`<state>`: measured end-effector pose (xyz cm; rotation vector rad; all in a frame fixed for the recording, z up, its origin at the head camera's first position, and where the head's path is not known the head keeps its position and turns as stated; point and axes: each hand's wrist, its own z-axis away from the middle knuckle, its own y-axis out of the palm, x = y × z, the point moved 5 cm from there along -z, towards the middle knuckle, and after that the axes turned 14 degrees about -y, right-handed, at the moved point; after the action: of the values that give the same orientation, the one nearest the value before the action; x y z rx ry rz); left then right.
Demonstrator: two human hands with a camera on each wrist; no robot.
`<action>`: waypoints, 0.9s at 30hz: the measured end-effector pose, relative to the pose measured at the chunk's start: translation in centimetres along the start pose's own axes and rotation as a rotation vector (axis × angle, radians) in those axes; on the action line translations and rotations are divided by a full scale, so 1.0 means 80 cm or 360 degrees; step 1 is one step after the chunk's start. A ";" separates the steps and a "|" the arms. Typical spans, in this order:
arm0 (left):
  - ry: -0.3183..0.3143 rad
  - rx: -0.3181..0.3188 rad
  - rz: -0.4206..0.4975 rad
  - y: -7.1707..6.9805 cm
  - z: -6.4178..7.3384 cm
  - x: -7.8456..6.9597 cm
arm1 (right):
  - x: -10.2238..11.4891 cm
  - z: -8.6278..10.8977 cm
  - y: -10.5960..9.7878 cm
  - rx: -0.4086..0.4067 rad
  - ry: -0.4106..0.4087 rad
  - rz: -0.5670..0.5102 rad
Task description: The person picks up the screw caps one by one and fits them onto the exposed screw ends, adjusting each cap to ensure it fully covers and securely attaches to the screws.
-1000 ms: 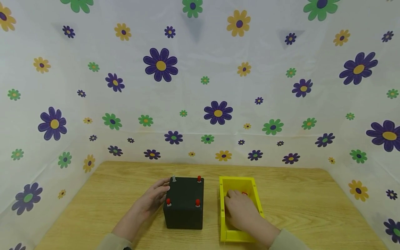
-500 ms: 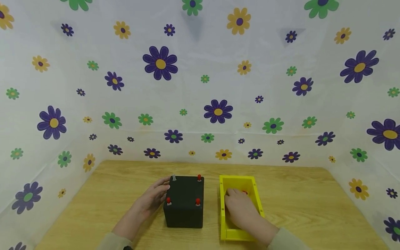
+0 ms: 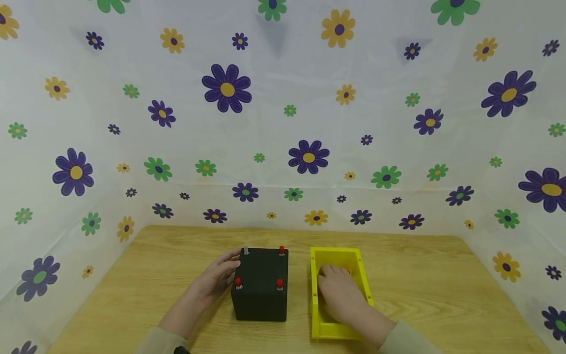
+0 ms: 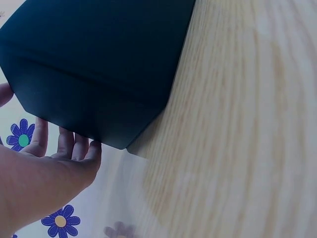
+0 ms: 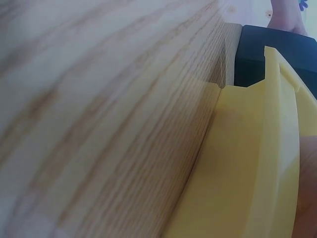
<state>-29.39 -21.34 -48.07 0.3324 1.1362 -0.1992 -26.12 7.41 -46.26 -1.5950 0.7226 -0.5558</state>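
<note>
A black box (image 3: 262, 275) stands on the table, with small toggle switches at the corners of its top. Three carry red caps (image 3: 280, 283); the far-left switch (image 3: 246, 250) shows a bare metallic lever. My left hand (image 3: 216, 278) rests against the box's left side, and in the left wrist view its extended fingertips touch the black wall. To the right of the box, my right hand (image 3: 339, 294) reaches down into a yellow bin (image 3: 315, 314). Its fingertips are hidden, so what they touch or hold cannot be seen. A bit of a red piece (image 3: 349, 272) shows beyond the knuckles.
The wood-grain table (image 3: 424, 285) extends on both sides of the box and bin. A white cloth (image 3: 283, 128) printed with flowers encloses the back and sides. A narrow strip of table separates the box from the bin.
The red piece in the bin is more covered by my right hand than before. My left hand keeps its place on the box, and the view has tilted slightly.
</note>
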 end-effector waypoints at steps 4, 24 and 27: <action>0.0007 0.0018 -0.0001 0.000 0.000 -0.001 | -0.001 0.000 0.000 0.0002 -0.0004 0.0005; 0.0027 0.0030 0.0013 0.001 0.002 -0.001 | 0.001 0.001 -0.010 -0.0051 -0.0015 0.0011; 0.0033 0.0033 0.0011 0.000 0.001 0.001 | 0.000 0.001 -0.013 -0.0067 -0.0017 0.0000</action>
<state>-29.27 -21.34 -48.06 0.3574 1.1537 -0.2017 -25.87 7.54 -45.27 -1.6361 0.7303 -0.5347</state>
